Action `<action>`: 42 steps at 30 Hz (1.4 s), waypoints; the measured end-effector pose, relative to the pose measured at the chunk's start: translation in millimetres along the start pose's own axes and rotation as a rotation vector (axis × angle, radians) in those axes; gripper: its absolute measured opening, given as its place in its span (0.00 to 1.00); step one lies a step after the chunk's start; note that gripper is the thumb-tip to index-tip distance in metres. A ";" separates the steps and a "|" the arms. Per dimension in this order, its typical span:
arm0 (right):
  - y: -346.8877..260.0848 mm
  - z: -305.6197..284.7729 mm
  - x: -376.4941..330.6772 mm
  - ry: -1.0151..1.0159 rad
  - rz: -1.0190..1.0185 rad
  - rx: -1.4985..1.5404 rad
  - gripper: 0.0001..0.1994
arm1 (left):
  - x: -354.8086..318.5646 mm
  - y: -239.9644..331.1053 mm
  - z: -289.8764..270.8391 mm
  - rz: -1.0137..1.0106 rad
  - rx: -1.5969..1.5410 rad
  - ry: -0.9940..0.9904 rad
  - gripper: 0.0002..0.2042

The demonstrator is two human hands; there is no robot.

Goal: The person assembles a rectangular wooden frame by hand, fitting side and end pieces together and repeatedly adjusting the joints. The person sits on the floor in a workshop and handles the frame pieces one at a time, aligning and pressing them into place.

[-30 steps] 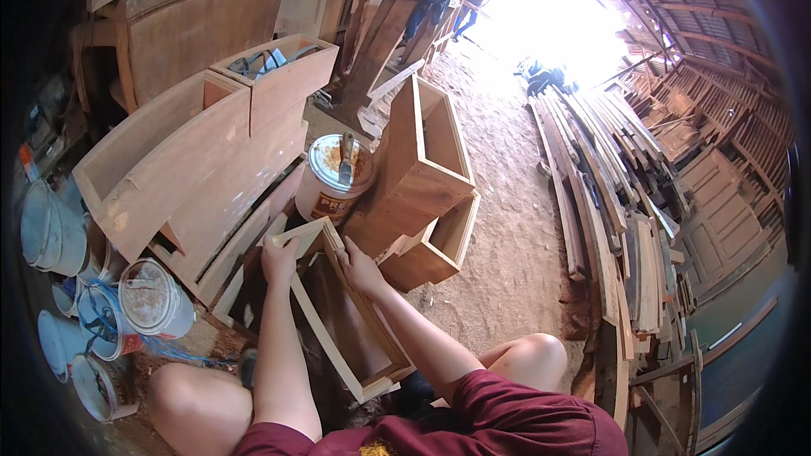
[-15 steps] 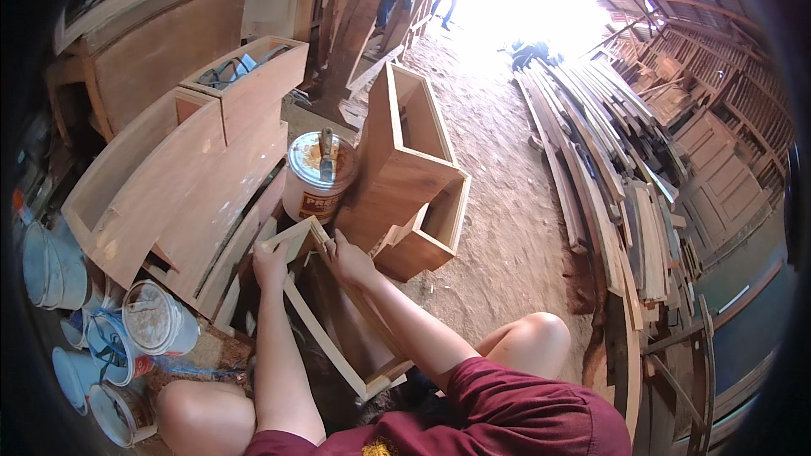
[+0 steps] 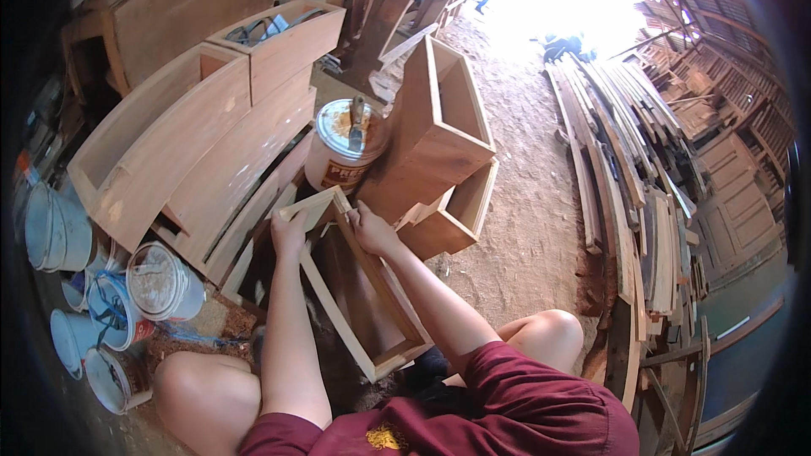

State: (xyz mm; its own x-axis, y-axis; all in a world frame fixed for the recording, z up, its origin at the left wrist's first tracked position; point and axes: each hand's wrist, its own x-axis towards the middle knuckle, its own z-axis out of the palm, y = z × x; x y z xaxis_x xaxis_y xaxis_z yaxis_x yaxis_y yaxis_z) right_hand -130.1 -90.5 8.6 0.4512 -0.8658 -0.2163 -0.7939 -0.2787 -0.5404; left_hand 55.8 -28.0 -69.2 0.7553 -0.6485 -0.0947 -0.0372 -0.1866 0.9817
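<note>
A bare wooden drawer box point(image 3: 340, 318), its open side up, lies tilted between my legs. My left hand point(image 3: 289, 234) grips its far left corner, fingers closed over the rim. On the far right side, my right hand point(image 3: 374, 230) is closed on the box's edge. Just beyond the box stands a white pail point(image 3: 325, 167) with a stained lid, and a putty knife point(image 3: 356, 122) lies on that lid. Right of the pail, two more open wooden boxes point(image 3: 427, 156) stand close together. My fingertips are partly hidden by the rim.
Long wooden drawer boxes point(image 3: 203, 122) are stacked at the left, one holding cables. Several used buckets point(image 3: 165, 283) crowd the near left. A pile of long boards point(image 3: 591, 160) runs along the right of the sandy floor point(image 3: 524, 228). Doors point(image 3: 726, 190) lean farther right.
My view has shifted, so most things sit farther right and the near ones a little higher. Both hands keep their grip on the drawer box, which looks little changed in position.
</note>
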 end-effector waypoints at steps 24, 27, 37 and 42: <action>-1.6 -14.8 58.8 -0.021 -0.167 -0.023 0.25 | -3.8 8.2 8.2 0.018 0.235 -0.033 0.35; 3.9 2.8 25.8 0.010 -0.259 -0.045 0.22 | -2.8 2.3 -10.0 -0.001 0.219 0.008 0.34; 9.1 -10.2 67.2 0.075 -0.148 0.103 0.25 | -18.4 30.4 6.2 -0.023 0.300 0.035 0.39; 20.1 10.0 6.9 0.107 -0.154 0.057 0.28 | -20.2 31.1 -4.8 -0.073 0.295 0.044 0.38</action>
State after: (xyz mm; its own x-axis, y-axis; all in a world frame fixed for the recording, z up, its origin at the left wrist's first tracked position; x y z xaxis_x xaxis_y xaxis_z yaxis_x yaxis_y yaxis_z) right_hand -138.9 -97.9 -11.8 0.5169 -0.8551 -0.0412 -0.6933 -0.3898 -0.6062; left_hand 42.6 -17.1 -35.9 0.7901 -0.5944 -0.1496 -0.1656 -0.4420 0.8816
